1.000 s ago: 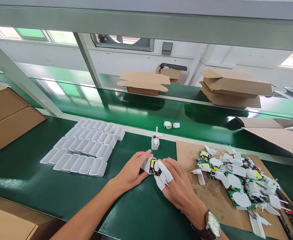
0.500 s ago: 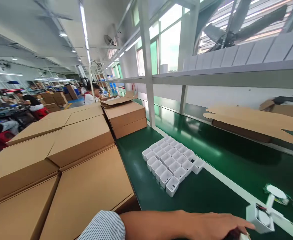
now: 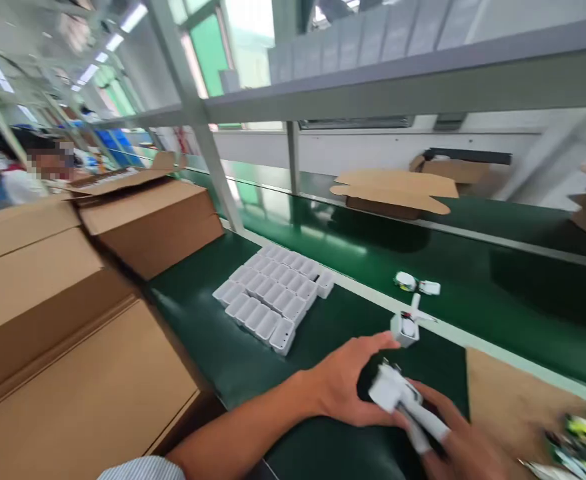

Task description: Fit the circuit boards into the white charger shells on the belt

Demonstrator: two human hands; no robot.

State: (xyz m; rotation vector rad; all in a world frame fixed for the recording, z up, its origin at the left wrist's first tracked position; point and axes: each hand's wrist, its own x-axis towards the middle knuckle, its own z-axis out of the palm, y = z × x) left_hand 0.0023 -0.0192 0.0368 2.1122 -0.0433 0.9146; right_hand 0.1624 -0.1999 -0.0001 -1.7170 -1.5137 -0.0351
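Note:
Low in the middle, my left hand curves around a white plastic part, its thumb against the lower side. My right hand, blurred by motion, is closed on the same part near a white stem-like piece. Its far fingers are partly hidden. Just beyond my left fingertips, a small white box with a round white piece and dark wires inside stands at the pale strip. To the left, several open white boxes sit in close rows on the green table.
Cardboard cartons line the left side. More cartons stand behind the rows. On the far green surface lie small white-and-green pieces. At right, a brown cardboard sheet has green-and-white parts on it. A shelf spans above.
The view has swung right and down. My right hand has come into view, and the white part now shows between both hands. The rows of boxes look the same.

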